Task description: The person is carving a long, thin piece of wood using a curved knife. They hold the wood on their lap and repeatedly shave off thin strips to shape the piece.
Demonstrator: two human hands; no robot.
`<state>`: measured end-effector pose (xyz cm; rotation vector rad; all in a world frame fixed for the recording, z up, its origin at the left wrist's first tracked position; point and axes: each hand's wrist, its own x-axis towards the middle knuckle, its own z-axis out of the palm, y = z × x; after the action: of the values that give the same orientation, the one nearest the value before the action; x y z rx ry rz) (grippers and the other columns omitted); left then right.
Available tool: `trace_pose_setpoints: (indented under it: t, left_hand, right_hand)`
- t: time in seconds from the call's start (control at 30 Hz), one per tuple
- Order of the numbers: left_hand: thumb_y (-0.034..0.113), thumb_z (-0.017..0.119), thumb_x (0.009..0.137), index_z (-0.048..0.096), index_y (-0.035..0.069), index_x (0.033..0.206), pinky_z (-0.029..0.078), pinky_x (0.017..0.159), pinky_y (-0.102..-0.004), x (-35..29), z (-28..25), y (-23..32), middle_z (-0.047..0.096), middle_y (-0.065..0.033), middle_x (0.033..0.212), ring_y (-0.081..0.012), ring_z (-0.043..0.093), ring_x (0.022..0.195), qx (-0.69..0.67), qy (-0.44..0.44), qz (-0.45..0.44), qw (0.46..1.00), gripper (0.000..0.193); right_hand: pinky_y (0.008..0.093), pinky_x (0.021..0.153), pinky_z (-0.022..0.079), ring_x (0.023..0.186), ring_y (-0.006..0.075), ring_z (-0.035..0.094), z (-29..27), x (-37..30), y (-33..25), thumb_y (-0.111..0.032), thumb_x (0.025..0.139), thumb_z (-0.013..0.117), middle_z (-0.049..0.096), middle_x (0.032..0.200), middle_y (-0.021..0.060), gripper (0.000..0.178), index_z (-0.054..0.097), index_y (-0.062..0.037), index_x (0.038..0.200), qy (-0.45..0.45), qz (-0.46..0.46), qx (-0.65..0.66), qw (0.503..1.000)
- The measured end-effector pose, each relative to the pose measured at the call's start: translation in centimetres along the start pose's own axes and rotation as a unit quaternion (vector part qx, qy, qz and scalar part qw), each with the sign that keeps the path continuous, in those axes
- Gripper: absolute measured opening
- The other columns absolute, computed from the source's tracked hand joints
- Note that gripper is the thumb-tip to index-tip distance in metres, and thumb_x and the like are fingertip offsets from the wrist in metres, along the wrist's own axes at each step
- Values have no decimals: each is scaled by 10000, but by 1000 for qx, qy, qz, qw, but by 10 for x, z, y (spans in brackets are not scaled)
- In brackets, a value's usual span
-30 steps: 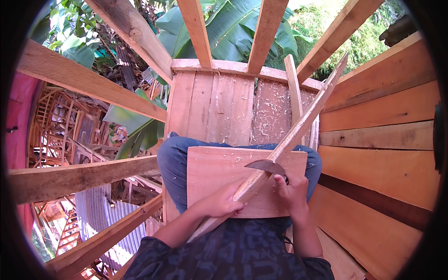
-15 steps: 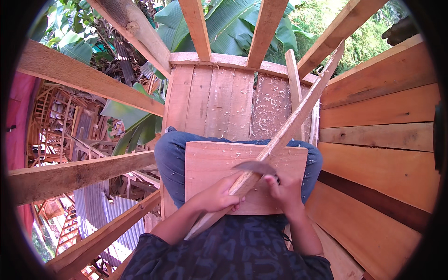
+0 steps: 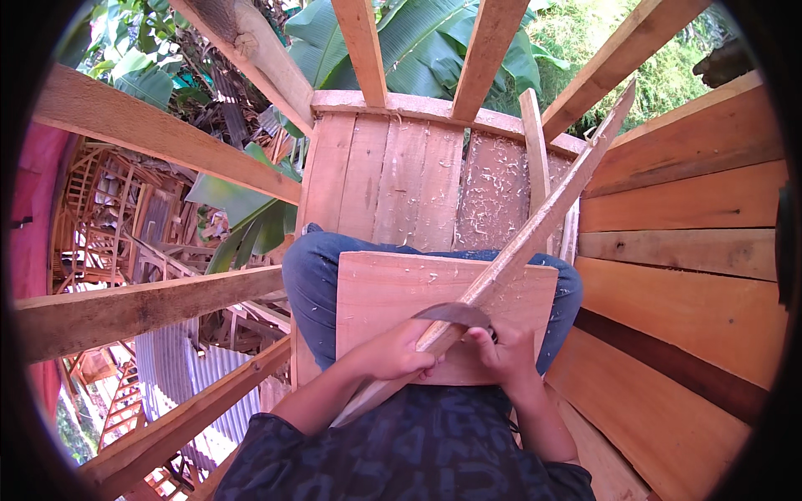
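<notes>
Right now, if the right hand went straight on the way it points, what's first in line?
Beyond the curved blade it holds, the right hand would likely meet the long wooden stick crossing just ahead; depth between them is hard to judge.

Open-sided timber platform (image 3: 355,179), scattered shavings (image 3: 496,175), wooden posts (image 3: 362,52), broad leaves (image 3: 422,54) beyond (clearly outdoors)

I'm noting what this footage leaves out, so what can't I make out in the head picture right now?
In the head view:
Curved blade: its held end is hidden by the right hand.
Wooden stick: the gripped stretch is covered by the left hand.
Jeans: their middle is hidden under the flat board.
Dark object at far right: cut off by the fisheye edge; its kind is unclear.
</notes>
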<state>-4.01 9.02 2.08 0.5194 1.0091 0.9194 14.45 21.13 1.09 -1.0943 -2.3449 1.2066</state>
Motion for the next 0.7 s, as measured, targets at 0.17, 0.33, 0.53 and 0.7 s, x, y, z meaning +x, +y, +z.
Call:
trace_pose_setpoints:
  t: [0.17, 0.33, 0.53, 0.7]
  left_hand:
    - [19, 501, 792, 379, 5, 1323, 522, 607, -281, 0, 2, 5, 552, -85, 871, -131, 585, 646, -21, 6, 9, 1000, 545]
    - [5, 499, 789, 341, 23, 1387, 515, 605, -270, -1, 0, -3, 548, -75, 862, -126, 580, 646, -10, -4, 13, 1000, 619]
    - [16, 505, 771, 380, 7, 1328, 525, 614, -293, -4, 2, 1, 553, -84, 877, -152, 608, 683, -4, -6, -21, 1000, 571]
    - [25, 508, 766, 442, -7, 1229, 538, 627, -306, -1, 5, 2, 561, -97, 894, -167, 625, 706, 4, 11, -11, 1000, 469]
  right_hand:
    - [410, 475, 433, 547, 367, 599, -2, 4, -6, -415, 864, 659, 543, 561, 181, 449, 598, -12, 674, 12, 81, 43, 996]
    - [390, 464, 428, 518, 332, 603, 2, -3, -4, -390, 880, 646, 564, 573, 178, 442, 612, -2, 670, 21, -36, -35, 998]
    - [408, 474, 438, 541, 366, 603, -3, -2, 0, -404, 851, 670, 569, 563, 165, 420, 625, -19, 689, 22, -30, -38, 999]
    - [412, 505, 458, 583, 368, 616, -2, 5, -4, -428, 847, 670, 571, 581, 177, 433, 627, -27, 688, -10, 137, 110, 984]
